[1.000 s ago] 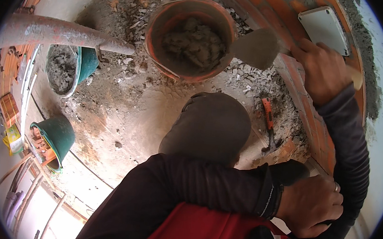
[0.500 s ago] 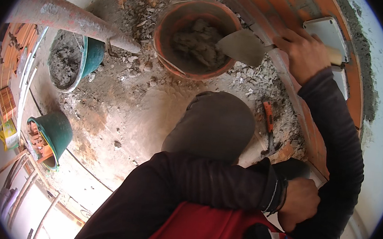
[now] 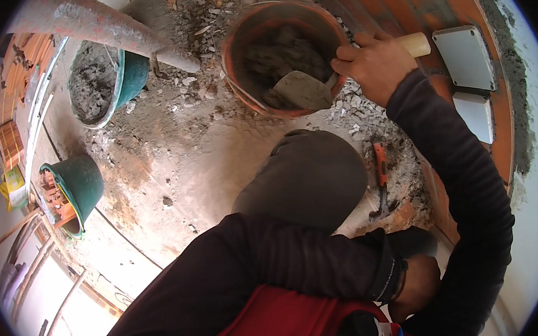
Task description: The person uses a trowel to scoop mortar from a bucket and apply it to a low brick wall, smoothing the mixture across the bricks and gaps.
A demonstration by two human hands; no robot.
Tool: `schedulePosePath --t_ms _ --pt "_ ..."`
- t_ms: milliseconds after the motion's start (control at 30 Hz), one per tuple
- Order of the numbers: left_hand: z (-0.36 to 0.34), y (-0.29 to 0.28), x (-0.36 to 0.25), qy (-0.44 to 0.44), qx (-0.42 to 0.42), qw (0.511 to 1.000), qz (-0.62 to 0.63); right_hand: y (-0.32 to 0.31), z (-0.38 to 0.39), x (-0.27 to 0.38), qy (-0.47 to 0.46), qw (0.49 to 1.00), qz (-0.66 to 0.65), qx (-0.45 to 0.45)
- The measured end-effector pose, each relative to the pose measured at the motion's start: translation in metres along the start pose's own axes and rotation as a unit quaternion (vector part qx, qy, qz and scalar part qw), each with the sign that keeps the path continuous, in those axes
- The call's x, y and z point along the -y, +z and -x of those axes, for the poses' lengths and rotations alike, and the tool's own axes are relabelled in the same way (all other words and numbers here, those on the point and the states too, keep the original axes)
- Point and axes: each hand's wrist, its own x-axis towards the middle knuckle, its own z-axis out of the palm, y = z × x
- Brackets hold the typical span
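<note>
Trowel (image 3: 303, 90) blade sits in mortar inside orange bucket (image 3: 282, 55) at floor's far edge, right hand (image 3: 372, 63) clenched on handle; none lifted yet; left hand (image 3: 417, 286) grip indiscernible

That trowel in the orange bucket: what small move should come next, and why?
Probably a shallow scoop and lift. The right hand grips the trowel with its blade lying low inside the orange bucket, against the grey mortar, and the blade looks nearly bare.
</note>
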Motion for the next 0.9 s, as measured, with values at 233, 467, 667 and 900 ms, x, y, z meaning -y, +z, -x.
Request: schedulePosePath --t_ms 233,467,667,900 --pt "-0.051 0.063 0.049 0.227 0.177 0.946 0.151 0.046 0.018 0.002 0.064 0.983 -0.161 -0.063" --pt "0.008 0.015 0.009 0.04 0.119 0.992 0.031 0.077 0.056 0.035 0.213 0.888 -0.382 -0.14" --pt "0.025 0.012 0.005 -0.086 0.092 0.992 -0.001 0.055 0.116 0.051 0.296 0.806 -0.416 -0.3" --pt "0.009 -0.014 0.027 -0.157 0.262 0.95 -0.06 -0.045 0.262 0.063 0.38 0.744 -0.431 -0.341"
